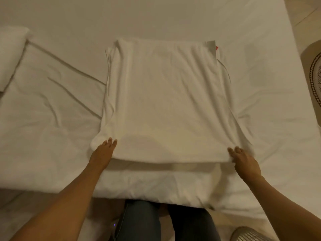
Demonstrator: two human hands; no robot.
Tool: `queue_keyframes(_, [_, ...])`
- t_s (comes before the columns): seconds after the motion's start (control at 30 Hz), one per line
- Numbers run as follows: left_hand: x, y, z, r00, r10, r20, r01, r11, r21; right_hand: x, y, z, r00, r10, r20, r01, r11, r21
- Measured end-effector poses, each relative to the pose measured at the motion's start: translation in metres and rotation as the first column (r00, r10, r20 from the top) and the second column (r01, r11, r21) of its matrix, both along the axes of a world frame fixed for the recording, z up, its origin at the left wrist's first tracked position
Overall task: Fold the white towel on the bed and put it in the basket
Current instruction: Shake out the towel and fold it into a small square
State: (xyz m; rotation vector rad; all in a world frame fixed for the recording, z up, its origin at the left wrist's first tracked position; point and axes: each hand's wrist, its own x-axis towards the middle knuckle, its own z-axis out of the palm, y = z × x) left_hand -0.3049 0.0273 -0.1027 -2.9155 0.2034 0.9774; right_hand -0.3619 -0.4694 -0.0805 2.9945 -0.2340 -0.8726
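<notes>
The white towel [165, 101] lies folded in a rough rectangle on the bed [52, 119], with a small red tag at its far right corner. A lower layer of the towel sticks out toward me under the near edge. My left hand [103, 153] is at the near left corner, fingers on top of the cloth and thumb hidden beneath it. My right hand [244, 160] pinches the near right corner with curled fingers. A round woven basket [312, 73] with a dark pattern stands on the floor past the bed's right edge.
A white pillow or folded cloth [10, 54] rests at the bed's far left. A ribbed, rounded object [248, 234] sits on the floor at the bottom right. My legs are against the bed's near edge. The sheet is wrinkled to the left of the towel.
</notes>
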Motion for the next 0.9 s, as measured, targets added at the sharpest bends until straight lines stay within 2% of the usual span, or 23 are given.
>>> queue_keyframes(0.23, [-0.021,0.005,-0.004,0.999,0.023,-0.049,-0.021,0.999,0.031,-0.022,0.0,-0.008,0.998,-0.038,-0.042,0.037,0.999,-0.02])
queue_keyframes(0.37, [-0.036,0.007,-0.011,0.993,0.02,-0.12,-0.014,0.998,0.056,-0.036,0.001,-0.019,0.989,-0.056,-0.137,0.056,0.998,-0.001])
queue_keyframes(0.53, [-0.027,-0.001,-0.012,0.99,-0.048,-0.136,0.068,0.987,0.147,-0.028,0.0,-0.025,0.968,0.095,-0.232,-0.11,0.993,-0.052])
queue_keyframes(0.67, [-0.014,-0.021,-0.012,0.99,-0.089,-0.111,0.104,0.986,0.129,-0.009,0.012,-0.02,0.974,0.083,-0.212,-0.09,0.996,-0.026])
queue_keyframes(0.83, [-0.027,-0.031,-0.024,0.972,-0.022,-0.234,0.049,0.993,0.111,-0.002,0.023,-0.024,0.942,0.093,-0.323,-0.093,0.996,0.015])
queue_keyframes(0.9, [-0.036,-0.03,-0.033,0.973,-0.004,-0.232,0.027,0.995,0.096,-0.008,0.026,-0.03,0.938,0.096,-0.334,-0.093,0.995,0.026])
